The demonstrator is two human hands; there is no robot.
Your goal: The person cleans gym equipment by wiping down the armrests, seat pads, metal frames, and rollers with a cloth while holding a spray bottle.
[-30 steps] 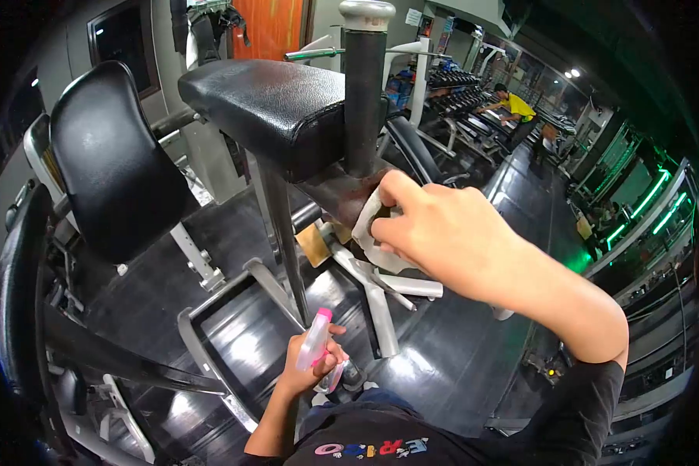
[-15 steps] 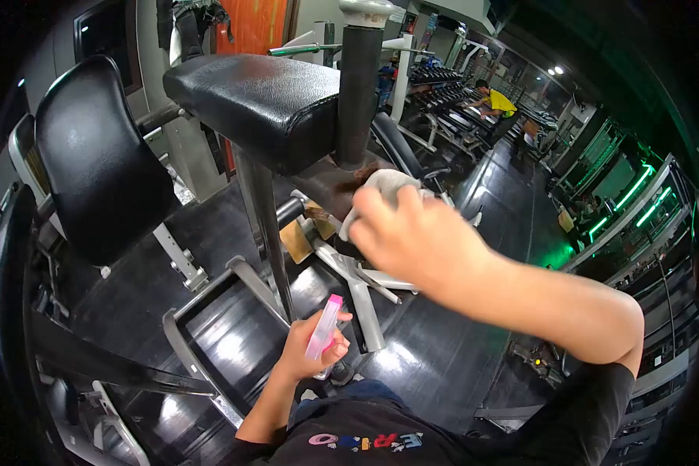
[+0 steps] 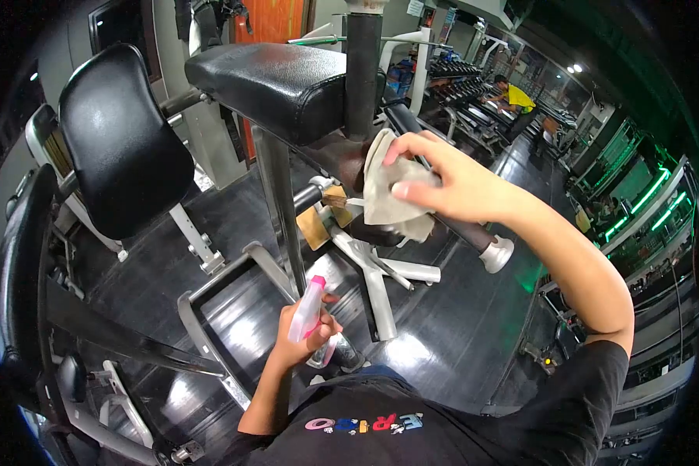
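Observation:
My left hand (image 3: 307,330) is wrapped round a clear spray bottle with a pink top (image 3: 309,307), low in front of my body. A folded beige cloth (image 3: 392,190) is gripped between the thumb and fingers of my right hand (image 3: 446,182). The cloth hangs beside the dark metal frame under a black padded cushion (image 3: 276,85). A thick black upright post (image 3: 361,78) stands just above it. Whether the cloth touches the frame is unclear.
A black seat back (image 3: 116,140) stands at the left. A silver-edged foot platform (image 3: 202,342) lies below. A black bar with a white end (image 3: 499,252) sticks out beneath my right forearm. Far back, a person in yellow (image 3: 518,97) bends over near the dumbbell racks.
My right hand has turned and opened its grip somewhat, so more of the cloth shows. The black bar with the white end has come into view. My left hand still holds the bottle.

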